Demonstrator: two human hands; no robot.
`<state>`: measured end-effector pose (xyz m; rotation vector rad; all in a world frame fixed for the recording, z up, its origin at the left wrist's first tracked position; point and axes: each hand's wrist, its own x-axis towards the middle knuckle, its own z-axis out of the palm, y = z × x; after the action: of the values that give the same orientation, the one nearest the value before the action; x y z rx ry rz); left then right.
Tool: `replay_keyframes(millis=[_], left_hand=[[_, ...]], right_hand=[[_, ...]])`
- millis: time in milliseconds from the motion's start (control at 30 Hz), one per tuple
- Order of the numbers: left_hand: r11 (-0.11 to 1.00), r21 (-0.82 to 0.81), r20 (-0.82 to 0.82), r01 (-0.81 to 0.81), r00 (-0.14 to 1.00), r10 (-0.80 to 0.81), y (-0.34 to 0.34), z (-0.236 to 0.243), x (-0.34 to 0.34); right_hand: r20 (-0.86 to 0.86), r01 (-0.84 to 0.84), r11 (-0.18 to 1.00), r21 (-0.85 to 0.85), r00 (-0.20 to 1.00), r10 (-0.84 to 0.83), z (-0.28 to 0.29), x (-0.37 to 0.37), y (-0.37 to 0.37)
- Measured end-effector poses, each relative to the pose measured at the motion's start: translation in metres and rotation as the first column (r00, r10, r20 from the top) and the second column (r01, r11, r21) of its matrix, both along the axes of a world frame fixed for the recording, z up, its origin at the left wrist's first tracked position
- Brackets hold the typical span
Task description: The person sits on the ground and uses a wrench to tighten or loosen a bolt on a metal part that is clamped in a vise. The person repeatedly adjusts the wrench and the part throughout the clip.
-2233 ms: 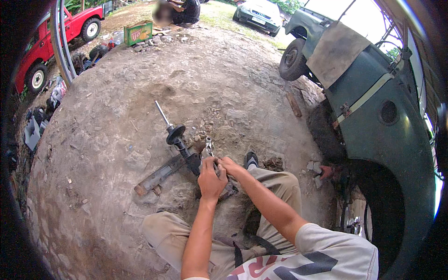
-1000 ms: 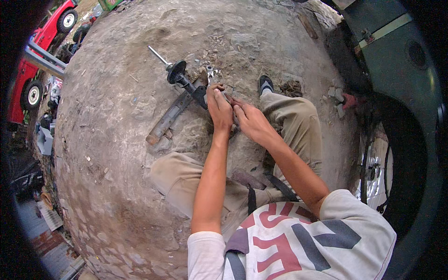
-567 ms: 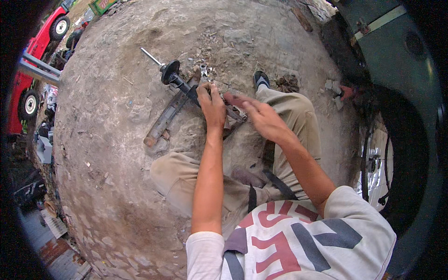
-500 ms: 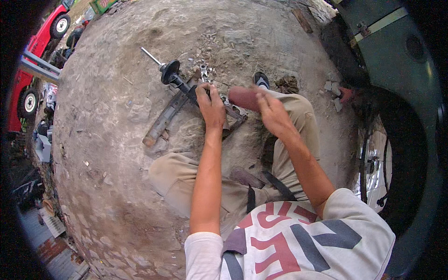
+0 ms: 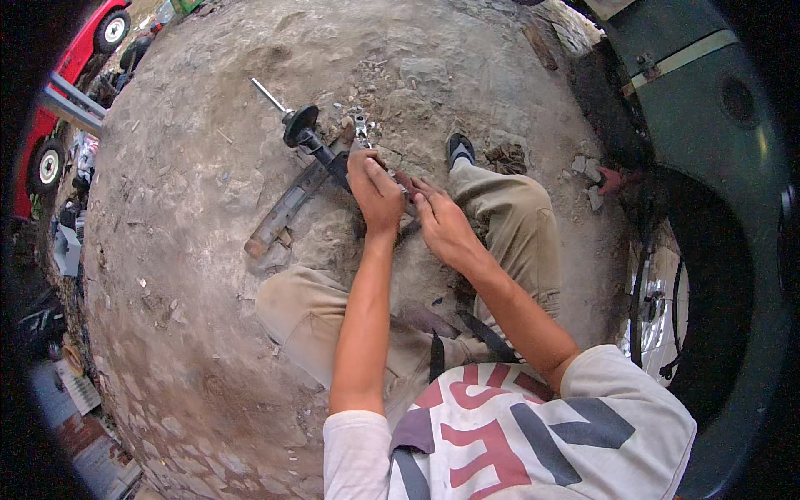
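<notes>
A black shock absorber strut (image 5: 312, 146) with a bright rod and a round dark plate lies slanting on the ground before me. My left hand (image 5: 377, 196) is closed beside its lower body, on a silvery metal part (image 5: 361, 125) with a holed end that shows past the fingers. Most of that part is hidden by the hand. Close against it, my right hand (image 5: 443, 223) has its fingers bent over a reddish-brown flat piece (image 5: 405, 180), whose kind I cannot make out. The piece reaches the left hand's fingers.
A rusty metal bar (image 5: 287, 208) lies under the strut. My bent legs frame the work, with a sandalled foot (image 5: 460, 148) ahead. Stone bits (image 5: 590, 171) lie at right, near a dark green vehicle (image 5: 708, 108). A red vehicle (image 5: 83, 62) stands far left.
My right hand has swung left and inward with the reddish-brown piece, from over my right knee to the left hand. The left hand stays at the metal part.
</notes>
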<state>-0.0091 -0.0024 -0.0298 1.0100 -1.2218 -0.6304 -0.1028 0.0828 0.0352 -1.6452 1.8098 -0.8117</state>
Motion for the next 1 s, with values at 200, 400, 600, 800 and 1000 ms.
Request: replay_keyframes(millis=[200,400,600,800,1000], left_hand=[[0.999,0.024,-0.011,-0.026,1.0,0.026,-0.005,-0.001,-0.004],[0.995,0.101,0.062,-0.018,0.998,0.012,-0.008,0.014,0.003],[0.993,0.109,0.143,0.045,0.988,-0.061,-0.003,0.02,0.011],[0.994,0.047,0.122,0.095,0.987,-0.1,-0.001,0.015,0.012],[1.0,-0.026,0.064,0.002,0.998,0.0,0.001,0.017,0.017]], right_hand=[[-0.15,-0.096,0.995,0.002,0.984,0.095,0.005,-0.004,-0.005],[0.09,0.088,0.985,0.145,0.991,-0.102,0.022,-0.033,0.011],[0.073,0.251,0.966,-0.062,0.967,-0.246,0.022,-0.041,-0.003],[0.023,-0.044,0.996,0.083,0.999,0.042,-0.013,-0.015,0.005],[-0.088,-0.096,0.995,0.032,0.991,0.098,0.005,-0.002,0.014]])
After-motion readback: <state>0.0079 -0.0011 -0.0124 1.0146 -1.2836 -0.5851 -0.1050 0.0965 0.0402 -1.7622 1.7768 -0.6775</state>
